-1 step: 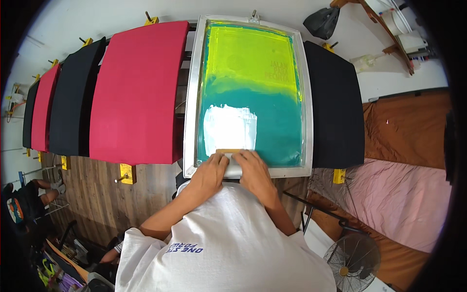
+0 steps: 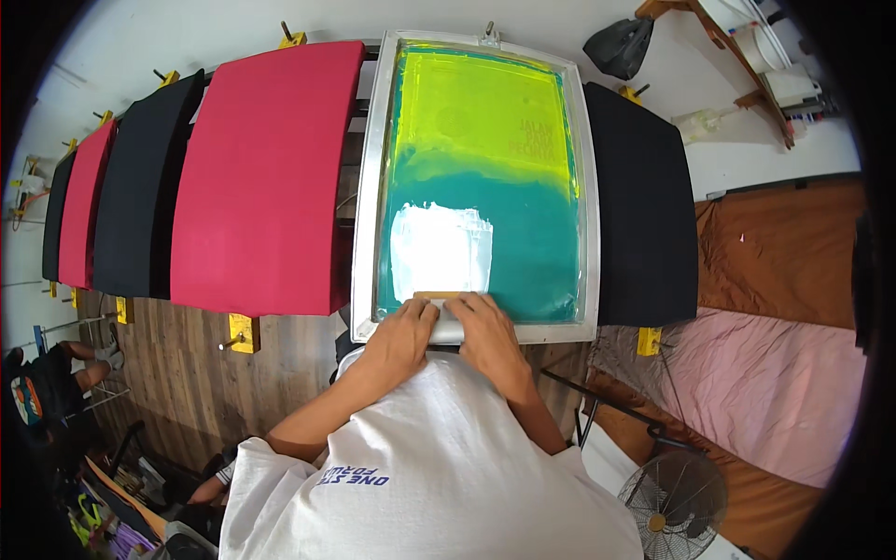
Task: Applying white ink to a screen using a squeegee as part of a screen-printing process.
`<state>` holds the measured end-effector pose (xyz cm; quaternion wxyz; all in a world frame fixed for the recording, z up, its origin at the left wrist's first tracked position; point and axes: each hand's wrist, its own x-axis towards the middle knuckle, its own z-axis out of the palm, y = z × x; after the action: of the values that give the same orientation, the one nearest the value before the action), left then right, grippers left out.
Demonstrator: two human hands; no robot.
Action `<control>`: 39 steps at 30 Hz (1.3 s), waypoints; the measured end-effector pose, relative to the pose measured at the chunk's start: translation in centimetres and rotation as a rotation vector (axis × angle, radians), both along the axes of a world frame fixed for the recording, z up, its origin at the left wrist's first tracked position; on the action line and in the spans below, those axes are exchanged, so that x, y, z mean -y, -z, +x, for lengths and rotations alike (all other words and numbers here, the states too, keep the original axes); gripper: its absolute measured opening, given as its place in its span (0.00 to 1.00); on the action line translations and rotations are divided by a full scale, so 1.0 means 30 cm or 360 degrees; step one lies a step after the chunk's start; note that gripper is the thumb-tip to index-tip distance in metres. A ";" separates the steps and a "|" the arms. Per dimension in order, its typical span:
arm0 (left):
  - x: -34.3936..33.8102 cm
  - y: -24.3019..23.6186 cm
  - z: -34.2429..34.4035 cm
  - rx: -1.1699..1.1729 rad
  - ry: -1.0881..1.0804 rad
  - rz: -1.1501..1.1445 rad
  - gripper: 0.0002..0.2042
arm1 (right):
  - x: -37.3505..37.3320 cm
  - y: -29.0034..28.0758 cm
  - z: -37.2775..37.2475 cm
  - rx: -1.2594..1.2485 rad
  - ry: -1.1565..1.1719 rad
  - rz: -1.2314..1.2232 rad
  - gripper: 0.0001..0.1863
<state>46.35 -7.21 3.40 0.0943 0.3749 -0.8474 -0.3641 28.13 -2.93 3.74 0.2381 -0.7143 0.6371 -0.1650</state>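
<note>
A printing screen (image 2: 532,233) with green mesh in a metal frame (image 2: 369,187) lies in front of me. Yellow-green ink (image 2: 476,93) coats its far half, where faint lettering shows. A block of white ink (image 2: 441,250) covers the near left part. At the near end of that white patch, my left hand (image 2: 401,331) and my right hand (image 2: 485,331) grip a squeegee (image 2: 432,296) side by side. Only a tan strip of its top edge shows between and ahead of my fingers. The blade is hidden.
A red fabric-covered board (image 2: 266,177) stands left of the screen, with several black and red ones beyond. To the right is a black board (image 2: 644,205). A fan (image 2: 674,504) stands at the lower right. Another person's leg (image 2: 91,375) shows far left.
</note>
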 end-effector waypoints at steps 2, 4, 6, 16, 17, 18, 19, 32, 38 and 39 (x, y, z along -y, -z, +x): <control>0.012 -0.014 0.001 0.0038 0.0016 0.0028 0.25 | 0.010 -0.036 0.000 0.0001 -0.0029 0.0212 0.24; 0.058 -0.045 -0.011 0.0098 0.0063 0.0104 0.25 | 0.053 -0.050 -0.015 -0.0028 -0.0042 0.0294 0.25; 0.099 -0.048 -0.023 0.0050 0.0031 0.0065 0.25 | 0.110 -0.080 -0.025 -0.0064 -0.0037 0.0331 0.26; 0.342 0.074 -0.097 -0.0115 -0.0130 -0.0235 0.17 | 0.383 0.025 -0.094 -0.0206 0.0022 0.0210 0.26; 0.325 0.070 -0.102 -0.0120 -0.0153 -0.0219 0.17 | 0.360 0.034 -0.101 -0.0125 0.0017 0.0134 0.27; 0.303 0.063 -0.102 -0.0152 -0.0188 -0.0159 0.19 | 0.336 0.043 -0.101 -0.0045 0.0014 0.0058 0.28; 0.278 0.054 -0.097 -0.0156 -0.0168 -0.0180 0.20 | 0.311 0.050 -0.095 -0.0039 0.0022 0.0063 0.28; 0.006 0.003 -0.014 0.0158 0.0060 -0.0113 0.25 | 0.022 -0.021 -0.009 0.0100 0.0061 0.0251 0.29; 0.030 -0.050 -0.029 0.0253 0.0095 0.0054 0.22 | 0.017 -0.043 -0.015 0.0061 -0.0001 0.0431 0.26; 0.034 -0.057 -0.034 0.0273 0.0077 0.0124 0.23 | 0.025 -0.051 -0.015 0.0056 -0.0005 0.0421 0.26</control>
<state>45.31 -8.23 5.10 -0.0021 0.3875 -0.8462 -0.3657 27.68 -3.68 5.26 0.3418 -0.6747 0.6477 -0.0917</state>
